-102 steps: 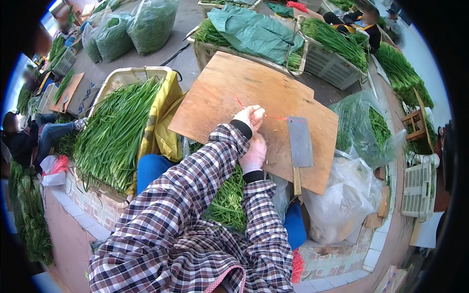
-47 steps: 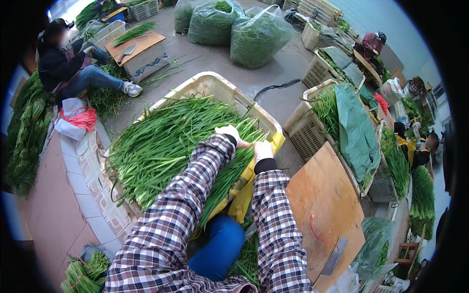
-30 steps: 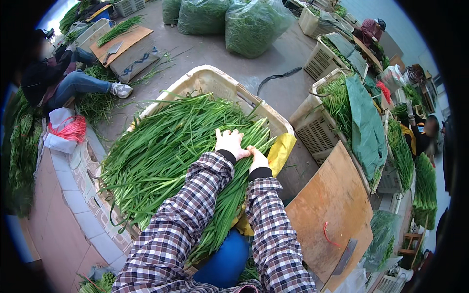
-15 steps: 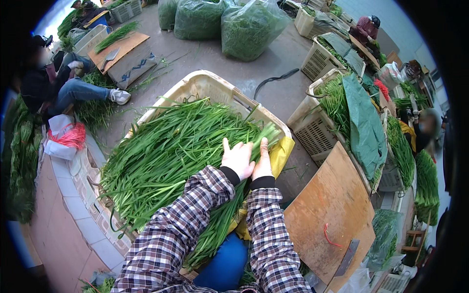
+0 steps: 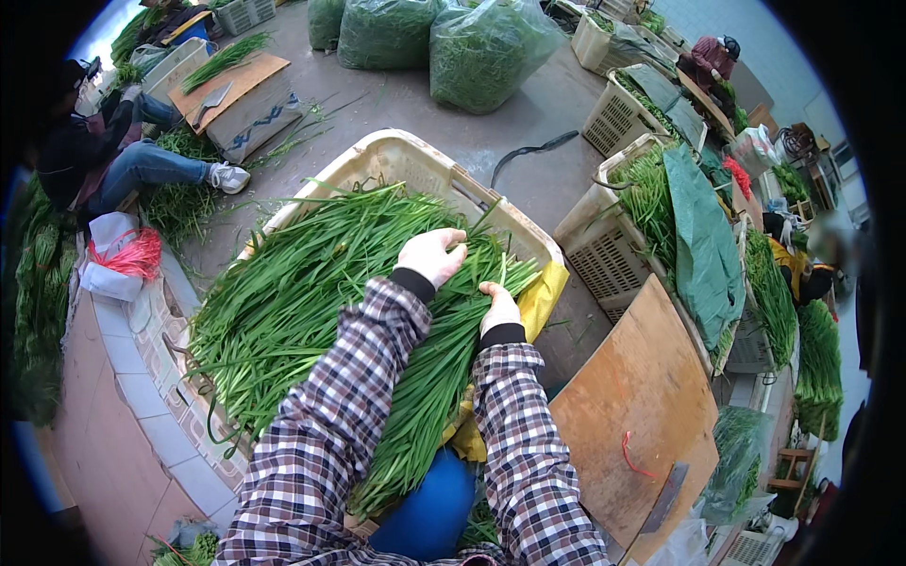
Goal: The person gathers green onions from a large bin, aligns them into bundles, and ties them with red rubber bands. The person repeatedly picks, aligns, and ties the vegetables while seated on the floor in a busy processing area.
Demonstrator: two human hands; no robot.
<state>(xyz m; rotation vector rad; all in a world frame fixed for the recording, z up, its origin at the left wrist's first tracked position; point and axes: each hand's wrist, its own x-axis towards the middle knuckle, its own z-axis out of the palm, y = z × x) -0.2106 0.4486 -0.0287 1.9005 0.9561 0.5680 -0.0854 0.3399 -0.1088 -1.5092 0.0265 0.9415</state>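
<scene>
Head view, centre frame: left hand (image 5: pixel 432 257), half-curled, is curving over green stalks (image 5: pixel 429 406), hold unclear; right hand (image 5: pixel 500 307) is grasping them.

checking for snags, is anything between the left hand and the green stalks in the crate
Nothing visible: the left hand is directly over the green stalks, with the right hand off to its right.

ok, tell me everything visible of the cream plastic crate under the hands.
The cream plastic crate is open-topped, with rounded corners and a thick rim stained brownish. It stands upright in front of the person, packed with long green leafy stalks that hide its inside except the upper far walls. A yellow plastic sheet drapes over its right rim. The left hand and right hand are at the stalks; neither visibly touches the crate. Its base is hidden.
</scene>
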